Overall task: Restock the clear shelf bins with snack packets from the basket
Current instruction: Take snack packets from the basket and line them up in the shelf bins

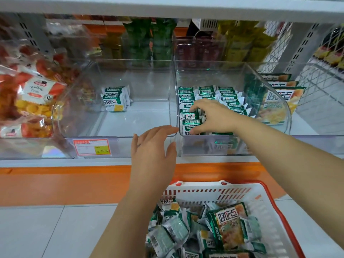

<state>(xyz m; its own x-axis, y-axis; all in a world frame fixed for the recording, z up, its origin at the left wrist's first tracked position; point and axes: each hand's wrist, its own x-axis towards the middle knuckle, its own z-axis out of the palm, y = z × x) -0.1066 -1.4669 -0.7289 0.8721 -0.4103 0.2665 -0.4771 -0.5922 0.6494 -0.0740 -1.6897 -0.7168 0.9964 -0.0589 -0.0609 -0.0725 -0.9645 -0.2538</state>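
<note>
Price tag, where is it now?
Head view, left of centre: the price tag sits on the shelf rail under the near-empty clear bin, beside the left hand.

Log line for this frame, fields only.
phase: stocking | right hand: grips green packets in right bin | left hand: open, by left bin front | basket: stocked

White shelf (55, 162) — clear bins (115, 135) side by side
</note>
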